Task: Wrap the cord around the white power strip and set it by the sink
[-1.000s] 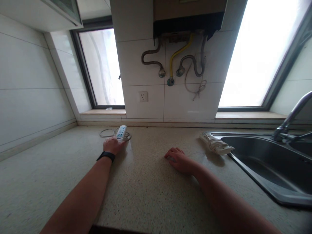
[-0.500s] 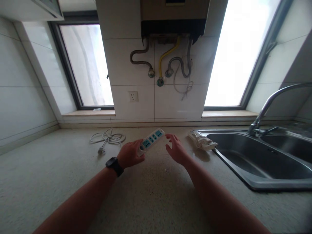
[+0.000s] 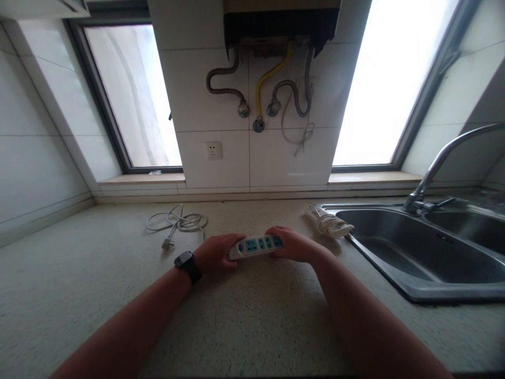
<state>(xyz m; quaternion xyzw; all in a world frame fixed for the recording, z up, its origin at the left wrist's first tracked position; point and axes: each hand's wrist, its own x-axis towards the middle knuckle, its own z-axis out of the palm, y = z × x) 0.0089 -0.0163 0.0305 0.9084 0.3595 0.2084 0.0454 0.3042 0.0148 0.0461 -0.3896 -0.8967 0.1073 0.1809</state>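
Observation:
A white power strip (image 3: 256, 245) with teal socket faces lies crosswise between my hands, its sockets facing up toward me. My left hand (image 3: 219, 251), with a dark watch on the wrist, grips its left end. Around the right end, my right hand (image 3: 290, 244) is closed, fingers behind and thumb in front. A grey-white cable (image 3: 189, 222) lies loosely looped on the counter to the left, its plug (image 3: 168, 243) resting toward me. The cable runs toward my left hand, which hides where it meets the strip.
A second white power strip (image 3: 329, 222), wrapped in its cord, lies beside the steel sink (image 3: 394, 252). The faucet (image 3: 437, 163) arches over the sink. A wall socket (image 3: 213, 150) and pipes (image 3: 258, 100) under a heater are on the tiled wall behind the counter (image 3: 252, 316).
My right hand has closed on the strip's right end. The strip has swung from slanted to nearly level and come slightly nearer. The camera view has tilted slightly downward.

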